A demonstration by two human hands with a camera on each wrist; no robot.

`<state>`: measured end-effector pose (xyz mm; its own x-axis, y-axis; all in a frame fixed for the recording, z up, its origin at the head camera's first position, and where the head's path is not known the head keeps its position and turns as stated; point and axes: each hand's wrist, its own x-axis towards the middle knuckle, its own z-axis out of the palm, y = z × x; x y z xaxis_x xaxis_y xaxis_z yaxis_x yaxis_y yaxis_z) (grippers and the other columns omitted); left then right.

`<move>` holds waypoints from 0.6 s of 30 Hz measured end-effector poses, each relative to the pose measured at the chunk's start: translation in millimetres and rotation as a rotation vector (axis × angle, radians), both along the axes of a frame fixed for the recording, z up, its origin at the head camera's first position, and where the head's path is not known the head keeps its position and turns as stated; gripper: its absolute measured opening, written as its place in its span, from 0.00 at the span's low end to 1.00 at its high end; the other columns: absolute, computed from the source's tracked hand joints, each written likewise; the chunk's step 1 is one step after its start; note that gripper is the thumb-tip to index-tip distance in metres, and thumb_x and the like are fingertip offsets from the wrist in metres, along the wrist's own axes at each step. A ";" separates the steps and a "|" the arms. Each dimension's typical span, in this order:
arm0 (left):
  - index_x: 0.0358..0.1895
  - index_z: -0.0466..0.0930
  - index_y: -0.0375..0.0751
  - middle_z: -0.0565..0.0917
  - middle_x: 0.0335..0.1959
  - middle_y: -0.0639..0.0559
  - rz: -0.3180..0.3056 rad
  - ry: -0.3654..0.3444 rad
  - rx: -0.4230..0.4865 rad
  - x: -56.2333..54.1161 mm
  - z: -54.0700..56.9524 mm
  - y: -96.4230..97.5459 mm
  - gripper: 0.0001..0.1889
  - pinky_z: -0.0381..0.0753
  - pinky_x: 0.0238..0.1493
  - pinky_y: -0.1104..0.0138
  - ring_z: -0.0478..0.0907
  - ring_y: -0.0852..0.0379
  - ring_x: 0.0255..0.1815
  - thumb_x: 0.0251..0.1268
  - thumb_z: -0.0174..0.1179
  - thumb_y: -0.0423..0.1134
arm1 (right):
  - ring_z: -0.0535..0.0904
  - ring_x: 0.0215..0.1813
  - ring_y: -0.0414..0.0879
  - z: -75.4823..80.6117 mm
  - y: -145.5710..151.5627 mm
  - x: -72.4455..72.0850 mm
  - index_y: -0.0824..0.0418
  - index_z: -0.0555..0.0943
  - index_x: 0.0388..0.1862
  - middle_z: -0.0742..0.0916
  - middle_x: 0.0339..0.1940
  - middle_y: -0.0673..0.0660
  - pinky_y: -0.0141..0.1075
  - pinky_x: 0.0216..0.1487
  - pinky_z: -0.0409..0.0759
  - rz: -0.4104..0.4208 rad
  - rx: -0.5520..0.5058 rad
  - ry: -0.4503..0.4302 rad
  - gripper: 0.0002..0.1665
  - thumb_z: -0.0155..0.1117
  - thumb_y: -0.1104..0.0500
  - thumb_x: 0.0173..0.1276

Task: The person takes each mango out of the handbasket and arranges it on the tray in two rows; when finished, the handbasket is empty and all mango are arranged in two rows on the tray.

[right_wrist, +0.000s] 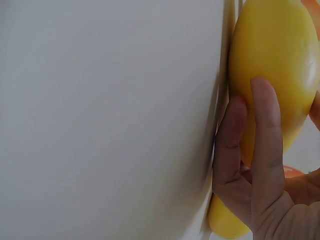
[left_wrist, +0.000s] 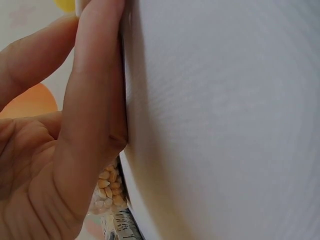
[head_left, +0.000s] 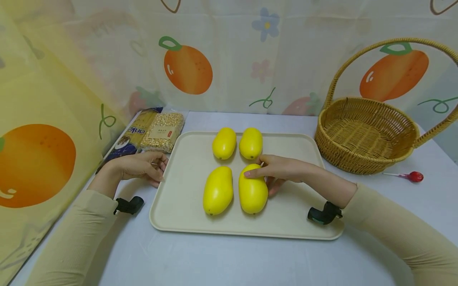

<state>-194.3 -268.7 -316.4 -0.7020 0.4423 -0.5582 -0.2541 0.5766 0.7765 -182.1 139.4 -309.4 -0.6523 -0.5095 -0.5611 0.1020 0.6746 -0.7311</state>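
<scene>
Four yellow mangoes lie on a beige tray point(head_left: 186, 159) in two rows. My right hand point(head_left: 277, 171) grips the front right mango point(head_left: 253, 194), thumb over its top and fingers along its right side. The right wrist view shows the fingers against that mango point(right_wrist: 272, 55). To its left lies the front left mango point(head_left: 218, 190). Behind them sit the back left mango point(head_left: 224, 143) and the back right mango point(head_left: 251, 143). My left hand point(head_left: 143, 167) holds the tray's left rim between thumb and fingers; its fingertips are partly cut off in the left wrist view.
A wicker basket point(head_left: 365, 163) with a tall handle stands right of the tray. A red lollipop point(head_left: 415, 176) lies in front of it. At the back left are a bag of corn kernels point(head_left: 163, 131) and a blue and gold packet point(head_left: 137, 129). A printed cloth hangs behind.
</scene>
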 end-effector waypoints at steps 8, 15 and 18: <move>0.57 0.58 0.27 0.69 0.43 0.46 -0.015 0.002 0.011 -0.4 -0.3 0.3 0.27 0.88 0.44 0.65 0.76 0.57 0.40 0.56 0.61 0.26 | 0.80 0.30 0.44 -1.2 0.8 0.6 0.62 0.65 0.56 0.80 0.40 0.56 0.35 0.35 0.88 -0.008 -0.014 -0.006 0.32 0.59 0.39 0.70; 0.57 0.58 0.27 0.69 0.43 0.46 -0.009 0.002 0.010 -0.8 -0.5 -0.5 0.28 0.88 0.44 0.64 0.76 0.56 0.40 0.56 0.62 0.26 | 0.80 0.34 0.45 -0.8 1.6 0.2 0.62 0.65 0.57 0.79 0.41 0.57 0.36 0.38 0.89 -0.011 -0.031 -0.021 0.32 0.59 0.40 0.71; 0.57 0.58 0.27 0.69 0.43 0.46 -0.016 0.005 0.012 -0.6 -0.4 -0.9 0.28 0.88 0.44 0.64 0.76 0.57 0.40 0.57 0.62 0.27 | 0.81 0.33 0.45 -0.8 2.0 0.2 0.61 0.64 0.58 0.79 0.42 0.57 0.37 0.38 0.89 -0.005 -0.028 -0.017 0.32 0.59 0.40 0.70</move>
